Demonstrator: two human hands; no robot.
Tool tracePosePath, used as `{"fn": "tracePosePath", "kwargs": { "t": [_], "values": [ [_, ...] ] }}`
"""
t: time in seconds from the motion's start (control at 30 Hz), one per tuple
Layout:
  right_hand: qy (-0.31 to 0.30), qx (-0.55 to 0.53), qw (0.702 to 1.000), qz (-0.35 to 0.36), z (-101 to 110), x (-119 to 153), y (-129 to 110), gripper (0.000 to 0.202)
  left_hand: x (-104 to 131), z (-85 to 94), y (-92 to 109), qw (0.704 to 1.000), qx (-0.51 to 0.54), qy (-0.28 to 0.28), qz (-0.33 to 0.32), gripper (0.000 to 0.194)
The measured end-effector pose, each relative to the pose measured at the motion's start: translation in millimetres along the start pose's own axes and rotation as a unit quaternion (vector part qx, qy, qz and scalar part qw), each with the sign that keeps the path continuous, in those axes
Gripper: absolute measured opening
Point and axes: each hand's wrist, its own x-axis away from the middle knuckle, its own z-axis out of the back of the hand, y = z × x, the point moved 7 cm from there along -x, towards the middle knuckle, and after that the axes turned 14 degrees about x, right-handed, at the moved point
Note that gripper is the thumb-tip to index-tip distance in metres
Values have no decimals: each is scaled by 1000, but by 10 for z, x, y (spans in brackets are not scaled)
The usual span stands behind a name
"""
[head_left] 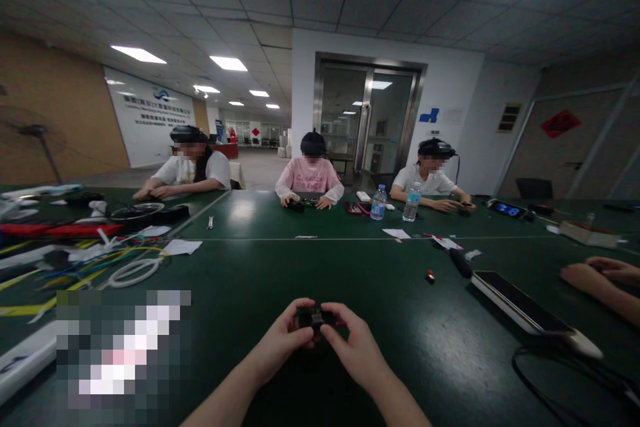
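Note:
A small dark rectangular object (316, 318) with a greyish piece at its middle is held just over the green table (380, 373). My left hand (287, 333) pinches its left end between thumb and fingers. At its right end, my right hand (347, 333) grips it the same way, thumb on the near side. The fingertips cover both ends, and its exact kind is too small and dark to make out.
Cables (135, 272) and tools crowd the left side. On the right lie a flat dark-screened device (523, 303), a black cord (545, 383) and a small red-and-silver item (430, 276). Bottles (379, 203) stand farther back. Several people sit around; a co-worker's hands (600, 277) rest at right.

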Motion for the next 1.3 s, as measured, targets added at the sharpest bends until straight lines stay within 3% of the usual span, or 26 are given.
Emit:
{"fn": "tracePosePath", "kwargs": {
  "t": [0.27,0.67,1.3],
  "values": [
    [11,-6,1000,1,15,11,7,33,11,-60,26,1000,-7,-10,-1,42],
    [-11,-25,999,-18,-12,9,42,30,-1,-2,6,1000,2,-1,-1,40],
    [-15,-14,1000,9,-21,20,-33,28,-2,34,-23,1000,-30,3,-4,41]
  ]
}}
